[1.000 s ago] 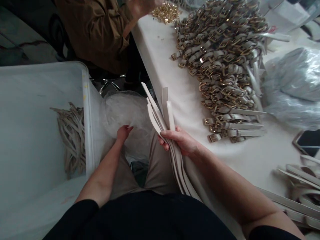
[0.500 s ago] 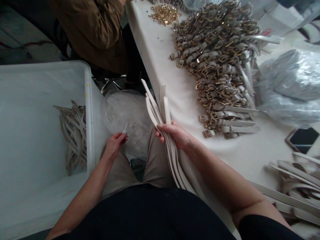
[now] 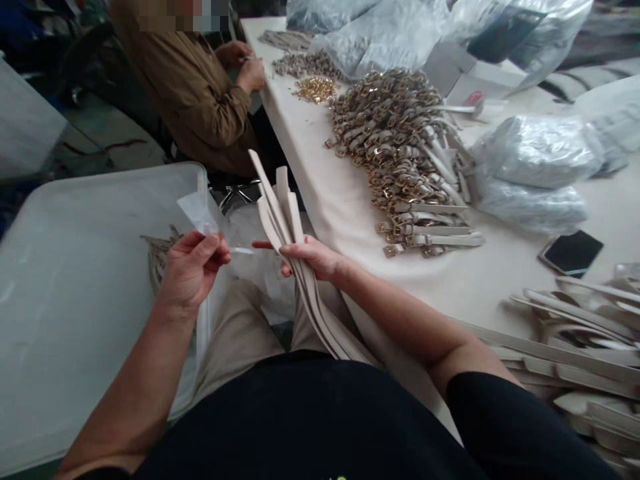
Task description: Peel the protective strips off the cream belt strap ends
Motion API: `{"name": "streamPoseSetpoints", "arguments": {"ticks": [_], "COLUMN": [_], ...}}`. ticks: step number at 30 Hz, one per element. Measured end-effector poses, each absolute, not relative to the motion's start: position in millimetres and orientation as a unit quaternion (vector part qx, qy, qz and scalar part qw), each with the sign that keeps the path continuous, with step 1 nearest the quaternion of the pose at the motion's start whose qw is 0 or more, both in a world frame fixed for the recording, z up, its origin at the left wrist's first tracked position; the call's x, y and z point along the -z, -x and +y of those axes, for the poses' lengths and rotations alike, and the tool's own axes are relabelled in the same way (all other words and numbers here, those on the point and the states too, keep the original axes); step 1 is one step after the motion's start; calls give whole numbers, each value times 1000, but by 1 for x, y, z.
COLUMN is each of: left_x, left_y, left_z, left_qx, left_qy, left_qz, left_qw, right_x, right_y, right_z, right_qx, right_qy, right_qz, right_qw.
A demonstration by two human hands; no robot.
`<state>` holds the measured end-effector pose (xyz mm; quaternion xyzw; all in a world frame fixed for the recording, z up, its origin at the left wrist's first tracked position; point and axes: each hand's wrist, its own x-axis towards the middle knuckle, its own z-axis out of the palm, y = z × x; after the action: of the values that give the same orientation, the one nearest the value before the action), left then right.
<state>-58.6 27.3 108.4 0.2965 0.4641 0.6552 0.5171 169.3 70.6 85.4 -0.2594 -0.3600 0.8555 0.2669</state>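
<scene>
The left hand has risen beside the strap bundle, pinching translucent film. The right hand grips the bundle, seemingly to keep its straps together.

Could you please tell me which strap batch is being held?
The strap bundle in the right hand; the buckled pile and nearer stack lie on the table, other straps in the bin.

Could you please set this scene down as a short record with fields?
Left hand: pinching a thin translucent piece
Right hand: gripping a bundle of pale straps
Bin: whitish, at the person's left, loose strips inside
Table: at the right, bearing a heap of buckled straps and small gold pieces
Co-worker: brown sleeves, hands close together near the table edge
</scene>
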Motion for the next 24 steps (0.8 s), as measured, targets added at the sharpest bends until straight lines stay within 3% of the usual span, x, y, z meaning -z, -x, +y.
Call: {"name": "streamPoseSetpoints", "arguments": {"ticks": [5,8,11,13,16,20,24], "left_x": [-138,-137,-112,-83,-39,-5,0], "left_y": [47,48,42,33,15,5,12], "left_z": [68,93,95,77,31,-17,-34], "left_qx": [-697,-728,-720,-646,-519,-486,-488], "left_qy": [-262,-222,-124,-95,-197,-291,-268], "left_qz": [449,446,473,501,489,518,550], "left_qw": [494,472,492,568,673,641,622], "right_x": [-80,-76,-76,-74,-70,-67,-71], "right_y": [-144,-141,-143,-145,-150,-150,-147], "right_z": [61,58,63,70,80,87,88], "right_qx": [-883,-875,-860,-849,-843,-826,-810], "right_qy": [190,236,291,317,344,373,392], "right_qz": [-375,-367,-347,-330,-317,-309,-303], "right_qw": [211,209,235,263,265,290,315]}}
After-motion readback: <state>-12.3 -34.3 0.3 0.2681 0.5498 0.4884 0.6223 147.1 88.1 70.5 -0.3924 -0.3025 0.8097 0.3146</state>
